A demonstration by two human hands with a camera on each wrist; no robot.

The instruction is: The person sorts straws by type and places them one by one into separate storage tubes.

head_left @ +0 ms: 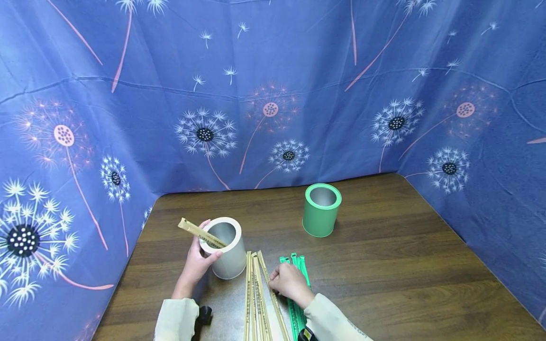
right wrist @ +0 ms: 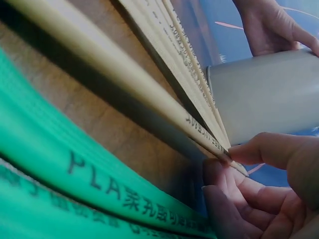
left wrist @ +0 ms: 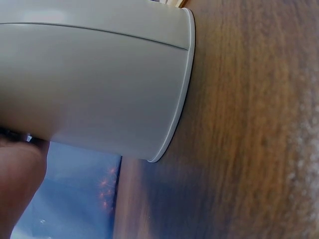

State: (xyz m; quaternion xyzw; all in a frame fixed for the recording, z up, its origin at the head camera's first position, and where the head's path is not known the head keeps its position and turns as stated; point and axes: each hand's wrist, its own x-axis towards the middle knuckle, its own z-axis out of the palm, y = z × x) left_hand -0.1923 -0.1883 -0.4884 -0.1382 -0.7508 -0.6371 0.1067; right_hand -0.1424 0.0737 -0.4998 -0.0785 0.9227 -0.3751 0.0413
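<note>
Beige wrapped straws [head_left: 261, 294], several, printed in dark lettering: laid side by side on a brown wood-grain counter [head_left: 405, 255], lengthwise toward the near edge of the head view, between the white can and the green straws. Rightmost beige straw [head_left: 276, 303] – set slightly apart from its row and slanting – has its far end in the right hand [head_left: 292, 284], whose grip is a pinch of thumb and fingertips, plain in the right wrist view. Green straws [right wrist: 114, 181], several, wrapped, marked "PLA" with further characters; lying beneath and beside the right hand. White can [head_left: 230, 260], open-topped, metallic inside: standing upright to the left of the beige row, the left hand [head_left: 198, 265] curled about its upper wall – grip closed on the can, thumb on the near side, fingers on the far side. Single beige straw [head_left: 198, 231], leaning in the white can's mouth, upper end projecting over the left rim. Green can [head_left: 321, 220], open-topped, upright, farther back and to the right, well apart from both hands. Pale sleeves [head_left: 177, 322] on both arms. Blue cloth [head_left: 239, 47], dandelion-patterned, hung behind the counter and at its sides.
</note>
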